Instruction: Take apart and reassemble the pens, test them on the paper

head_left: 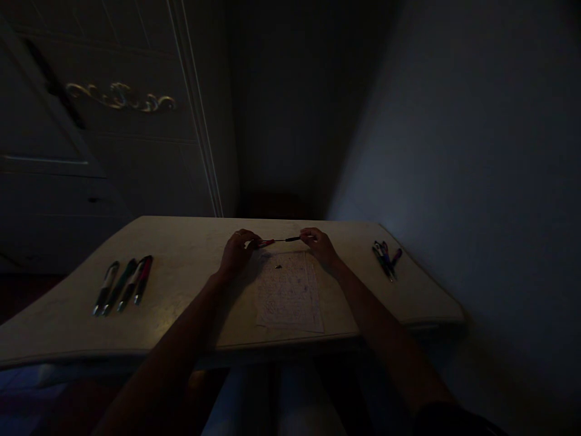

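Observation:
My left hand [238, 249] is closed on a pen part [266, 243] with a reddish end, above the far edge of a sheet of paper. Opposite it, my right hand [319, 243] pinches a dark pen barrel [293, 238]. A thin rod like an ink refill [279, 240] spans the space between the two parts; which one it sits in is too dark to tell. Below the hands lies a small shiny piece [278, 266], perhaps a pen tip, on the scribbled paper [290, 297].
Several pens [122, 284] lie side by side on the left of the pale table [190, 242]. At the right, a small cluster of pens or pen parts [387, 259] rests near the edge. A wall [476, 151] borders the right side, and a cabinet [136, 169] stands behind left.

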The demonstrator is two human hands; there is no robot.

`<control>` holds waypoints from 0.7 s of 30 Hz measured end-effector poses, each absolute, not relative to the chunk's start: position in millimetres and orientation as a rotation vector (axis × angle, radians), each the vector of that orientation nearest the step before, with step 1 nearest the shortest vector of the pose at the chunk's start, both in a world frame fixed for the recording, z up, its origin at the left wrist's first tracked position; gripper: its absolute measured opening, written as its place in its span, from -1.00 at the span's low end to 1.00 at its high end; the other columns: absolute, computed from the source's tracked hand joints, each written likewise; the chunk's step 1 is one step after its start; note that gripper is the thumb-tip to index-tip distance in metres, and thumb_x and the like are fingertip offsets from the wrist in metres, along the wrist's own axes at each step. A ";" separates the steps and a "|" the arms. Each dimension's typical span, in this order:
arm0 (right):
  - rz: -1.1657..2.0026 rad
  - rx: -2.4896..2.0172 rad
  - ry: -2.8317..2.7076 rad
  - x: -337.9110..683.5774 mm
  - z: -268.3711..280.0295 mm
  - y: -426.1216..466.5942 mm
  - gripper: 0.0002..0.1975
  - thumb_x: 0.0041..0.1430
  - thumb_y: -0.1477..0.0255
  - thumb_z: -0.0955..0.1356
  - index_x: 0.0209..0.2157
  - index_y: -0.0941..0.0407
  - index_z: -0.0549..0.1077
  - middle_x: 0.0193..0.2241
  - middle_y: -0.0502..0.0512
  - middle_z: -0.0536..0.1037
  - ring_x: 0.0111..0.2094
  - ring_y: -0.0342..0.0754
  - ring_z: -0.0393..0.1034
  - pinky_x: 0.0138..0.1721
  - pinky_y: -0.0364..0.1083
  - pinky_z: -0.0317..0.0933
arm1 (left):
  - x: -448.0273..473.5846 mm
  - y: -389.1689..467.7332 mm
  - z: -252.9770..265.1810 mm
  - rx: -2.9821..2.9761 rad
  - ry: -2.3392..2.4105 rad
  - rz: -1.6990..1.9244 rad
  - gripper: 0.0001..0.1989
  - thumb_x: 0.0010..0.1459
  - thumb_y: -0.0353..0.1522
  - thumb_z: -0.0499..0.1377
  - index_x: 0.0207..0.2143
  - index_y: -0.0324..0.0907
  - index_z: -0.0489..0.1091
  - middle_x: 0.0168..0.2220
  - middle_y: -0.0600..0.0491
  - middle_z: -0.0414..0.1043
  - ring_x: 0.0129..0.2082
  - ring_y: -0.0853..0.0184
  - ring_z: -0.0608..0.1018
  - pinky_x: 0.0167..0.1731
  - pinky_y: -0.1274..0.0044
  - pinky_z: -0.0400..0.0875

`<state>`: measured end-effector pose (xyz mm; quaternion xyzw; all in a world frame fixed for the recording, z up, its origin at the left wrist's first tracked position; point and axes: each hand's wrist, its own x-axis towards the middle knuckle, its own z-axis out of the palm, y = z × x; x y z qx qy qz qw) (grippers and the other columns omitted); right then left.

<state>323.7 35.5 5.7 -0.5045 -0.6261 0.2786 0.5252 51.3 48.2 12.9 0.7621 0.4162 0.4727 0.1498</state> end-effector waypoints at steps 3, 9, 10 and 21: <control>0.701 -1.212 -1.485 320.9 5.1 34.1 -0.69 0.03 0.17 0.40 -0.29 0.11 0.51 -0.13 0.18 0.56 -0.13 0.05 0.43 -0.08 0.04 0.27 | 52.4 46.9 14.2 2.186 1.198 1.359 -0.85 0.12 -0.39 0.15 -0.38 -0.15 0.54 -0.32 -0.02 0.50 -0.33 0.29 0.51 -0.34 0.48 0.42; 0.760 -1.211 -1.456 316.5 5.2 31.5 -0.71 0.04 0.18 0.40 -0.28 0.10 0.50 -0.13 0.15 0.56 -0.16 0.03 0.43 -0.08 0.03 0.28 | 53.3 44.6 16.2 2.185 1.180 1.354 -0.86 0.11 -0.38 0.16 -0.40 -0.13 0.53 -0.33 -0.02 0.50 -0.33 0.28 0.50 -0.34 0.48 0.43; 0.765 -1.204 -1.458 316.2 5.1 31.7 -0.71 0.05 0.18 0.40 -0.28 0.10 0.50 -0.14 0.15 0.57 -0.16 0.03 0.43 -0.07 0.03 0.28 | 53.3 44.6 16.3 2.181 1.175 1.359 -0.86 0.11 -0.37 0.16 -0.40 -0.13 0.53 -0.33 -0.01 0.51 -0.33 0.29 0.50 -0.34 0.48 0.43; 0.808 -1.161 -1.401 315.4 -0.1 39.7 -0.63 0.02 0.10 0.40 -0.29 0.11 0.49 -0.26 0.09 0.58 -0.21 -0.02 0.41 -0.10 -0.02 0.27 | 53.1 47.1 16.4 2.142 1.171 1.434 -0.85 0.13 -0.29 0.20 -0.42 -0.14 0.53 -0.35 -0.01 0.52 -0.38 0.31 0.51 -0.33 0.47 0.43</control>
